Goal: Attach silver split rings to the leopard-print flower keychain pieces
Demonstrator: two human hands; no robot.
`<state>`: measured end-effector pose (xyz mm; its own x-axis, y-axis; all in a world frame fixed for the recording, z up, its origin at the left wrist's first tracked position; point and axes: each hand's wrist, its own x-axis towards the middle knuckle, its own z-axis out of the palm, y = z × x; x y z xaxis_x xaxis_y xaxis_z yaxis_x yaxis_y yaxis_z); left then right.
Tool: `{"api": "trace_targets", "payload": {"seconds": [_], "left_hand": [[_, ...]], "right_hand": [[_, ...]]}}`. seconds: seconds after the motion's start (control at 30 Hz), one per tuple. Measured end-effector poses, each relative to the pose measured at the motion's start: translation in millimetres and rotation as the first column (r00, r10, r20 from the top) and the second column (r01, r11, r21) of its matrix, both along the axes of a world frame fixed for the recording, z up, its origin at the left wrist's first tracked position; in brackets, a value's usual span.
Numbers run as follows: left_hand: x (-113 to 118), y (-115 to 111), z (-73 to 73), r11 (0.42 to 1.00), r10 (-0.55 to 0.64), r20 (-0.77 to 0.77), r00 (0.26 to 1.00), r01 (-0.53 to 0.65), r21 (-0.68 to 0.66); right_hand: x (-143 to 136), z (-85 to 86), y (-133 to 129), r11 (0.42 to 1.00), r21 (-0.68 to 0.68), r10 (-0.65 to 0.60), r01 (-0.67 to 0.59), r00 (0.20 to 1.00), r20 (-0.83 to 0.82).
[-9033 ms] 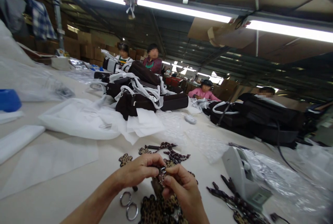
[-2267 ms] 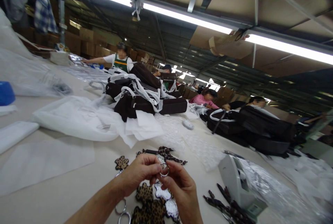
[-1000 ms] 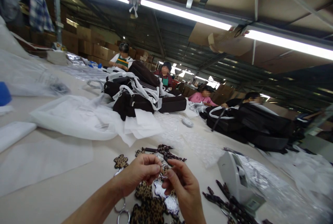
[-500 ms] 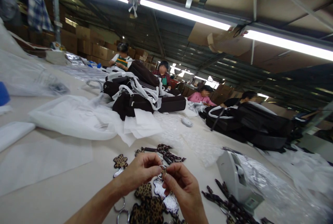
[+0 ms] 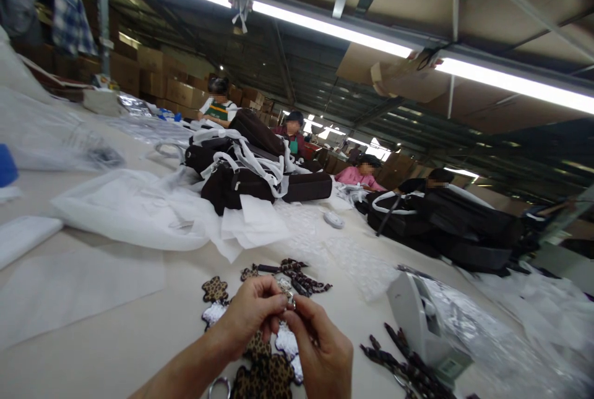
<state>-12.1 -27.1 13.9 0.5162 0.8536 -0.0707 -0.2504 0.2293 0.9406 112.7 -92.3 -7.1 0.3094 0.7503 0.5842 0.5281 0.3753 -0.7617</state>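
My left hand (image 5: 245, 318) is closed, with thumb and fingers pinching a small silver metal ring (image 5: 291, 301). My right hand (image 5: 325, 349) meets it fingertip to fingertip and pinches the same ring from the other side. Fingers hide much of the ring, so I cannot tell whether anything hangs from it. Below and around the hands lie leopard-print flower-shaped pieces (image 5: 215, 289). Some show a shiny silver side, like the silver piece (image 5: 286, 338) between my hands. Beyond the fingertips rest dark patterned twisted strips (image 5: 309, 281). A loose metal ring (image 5: 219, 388) sits near the bottom edge.
A white tape dispenser (image 5: 417, 318) stands at right beside more dark strips (image 5: 394, 359). Farther back are dark bags (image 5: 260, 182) with white-wrapped handles, black bags (image 5: 464, 219), white foam sheets (image 5: 134, 207) and bubble wrap (image 5: 362, 263). Several people work across the table.
My hands have drawn closer together, the right one tilting inward and slightly left. The ring has turned between the fingertips and is more covered.
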Motion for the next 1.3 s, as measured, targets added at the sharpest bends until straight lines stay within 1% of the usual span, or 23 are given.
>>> {"api": "trace_targets", "payload": {"seconds": [0.07,0.2,0.37,0.53,0.6,0.63,0.67,0.7,0.73,0.77,0.8,0.83,0.87,0.9,0.93,0.97,1.0,1.03,1.07,1.1,1.17,1.23,1.3], "left_hand": [[0,0,-2.1,1.0,-0.023,0.024,0.999,0.024,-0.017],[-4,2,-2.6,0.994,-0.099,0.041,0.994,0.1,-0.044],[-10,5,0.8,0.974,-0.215,0.022,0.976,0.216,-0.063],[-13,9,0.5,0.966,-0.258,-0.044,0.965,0.256,-0.045],[-16,12,2.1,0.957,-0.289,-0.092,0.953,0.289,-0.014],[-18,15,2.9,0.955,-0.29,-0.142,0.946,0.296,0.02],[-20,17,3.2,0.951,-0.275,-0.221,0.936,0.298,0.081],[-22,19,2.8,0.937,-0.233,-0.329,0.915,0.301,0.175],[-24,20,1.5,0.899,-0.168,-0.454,0.875,0.325,0.294],[-25,20,-0.6,0.828,-0.088,-0.576,0.813,0.381,0.411],[-25,20,-3.4,0.729,-0.012,-0.679,0.734,0.471,0.497],[-25,18,-6.5,0.62,0.046,-0.754,0.655,0.573,0.536],[-25,16,-9.7,0.522,0.081,-0.805,0.587,0.663,0.536],[-24,14,-12.7,0.451,0.096,-0.838,0.537,0.727,0.518],[-23,12,-15.3,0.414,0.097,-0.859,0.502,0.764,0.494],[-22,11,-17.3,0.416,0.096,-0.872,0.479,0.777,0.472],[-22,10,-18.5,0.447,0.095,-0.883,0.46,0.773,0.451],[-21,10,-18.9,0.489,0.095,-0.889,0.448,0.757,0.434],[-21,11,-18.2,0.529,0.097,-0.889,0.447,0.734,0.426],[-21,12,-16.5,0.562,0.108,-0.88,0.462,0.702,0.437],[-22,17,-10.3,0.6,0.167,-0.827,0.536,0.611,0.517],[-24,21,-2.1,0.638,0.256,-0.749,0.611,0.476,0.606],[-27,24,4.4,0.686,0.345,-0.68,0.647,0.321,0.653]], "right_hand": [[3,1.7,1,0.999,-0.027,0.034,-0.034,0.999,0.022],[10,7.5,1,0.975,-0.131,0.18,-0.179,0.984,-0.004],[17,14.5,-1,0.947,-0.21,0.217,-0.245,0.965,-0.146],[21,21.4,-2,0.894,-0.286,0.291,-0.345,0.932,-0.215],[24,21.2,-1,0.89,-0.282,0.294,-0.359,0.923,-0.247],[26,20.7,-1,0.893,-0.279,0.283,-0.354,0.922,-0.263],[29,20.0,-2,0.898,-0.275,0.267,-0.343,0.922,-0.279],[31,19.5,-2,0.904,-0.271,0.247,-0.329,0.923,-0.295],[34,19.2,-2,0.911,-0.266,0.229,-0.316,0.923,-0.31],[36,19.1,-2,0.917,-0.26,0.215,-0.304,0.922,-0.321],[38,19.4,-2,0.922,-0.252,0.204,-0.294,0.922,-0.33],[39,19.8,-2,0.925,-0.246,0.2,-0.291,0.921,-0.335],[40,20.3,-2,0.925,-0.243,0.202,-0.292,0.919,-0.338],[40,20.8,-2,0.923,-0.242,0.206,-0.297,0.917,-0.341],[40,21.0,-2,0.921,-0.244,0.21,-0.303,0.915,-0.344],[40,21.0,-2,0.92,-0.245,0.211,-0.306,0.914,-0.346],[39,20.6,-1,0.918,-0.248,0.213,-0.309,0.913,-0.348],[39,20.0,-1,0.917,-0.249,0.215,-0.313,0.911,-0.352],[39,19.1,-1,0.914,-0.25,0.218,-0.319,0.907,-0.36],[39,18.0,-1,0.911,-0.25,0.221,-0.327,0.901,-0.374],[39,15.9,0,0.899,-0.249,0.237,-0.361,0.878,-0.416],[39,14.2,0,0.882,-0.246,0.258,-0.403,0.848,-0.463],[37,13.1,0,0.859,-0.248,0.281,-0.449,0.817,-0.504]]}}
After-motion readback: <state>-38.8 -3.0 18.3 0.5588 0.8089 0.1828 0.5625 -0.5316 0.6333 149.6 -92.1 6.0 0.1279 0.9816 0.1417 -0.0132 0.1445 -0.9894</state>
